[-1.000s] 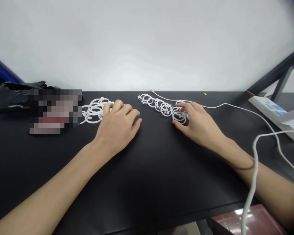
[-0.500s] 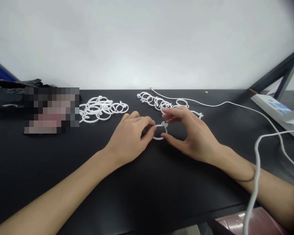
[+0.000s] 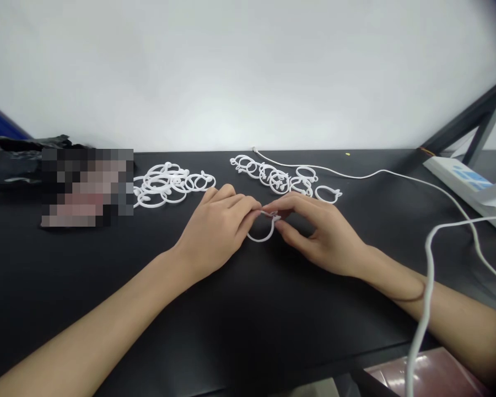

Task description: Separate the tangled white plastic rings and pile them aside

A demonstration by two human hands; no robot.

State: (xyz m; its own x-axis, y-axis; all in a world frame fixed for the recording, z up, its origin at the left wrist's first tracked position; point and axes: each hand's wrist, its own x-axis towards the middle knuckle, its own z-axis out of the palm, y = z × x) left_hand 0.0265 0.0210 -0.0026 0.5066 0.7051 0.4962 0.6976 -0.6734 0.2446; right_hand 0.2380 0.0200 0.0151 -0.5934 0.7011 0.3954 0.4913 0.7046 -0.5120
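Observation:
Between my two hands, low over the black table, is a white plastic curtain ring (image 3: 261, 240) with a small knobbed clasp. My left hand (image 3: 217, 237) pinches the ring's left side between thumb and fingers. From the other side, my right hand (image 3: 324, 234) has its thumb and fingertips closed on the clasp. The fingers hide part of the upper rim, and I cannot tell whether the clasp is fastened.
A heap of white rings (image 3: 152, 206) lies beyond my left hand. Several more rings (image 3: 327, 201) form a loose row behind my right hand. A white cable (image 3: 430, 264) crosses my right forearm. At right stands a white box (image 3: 450, 171); black plastic (image 3: 12, 165) lies at left.
My right thumb and fingers have come together on the ring's clasp. The ring has tilted, with its lower arc shifted slightly left and down. My left hand keeps its pinch.

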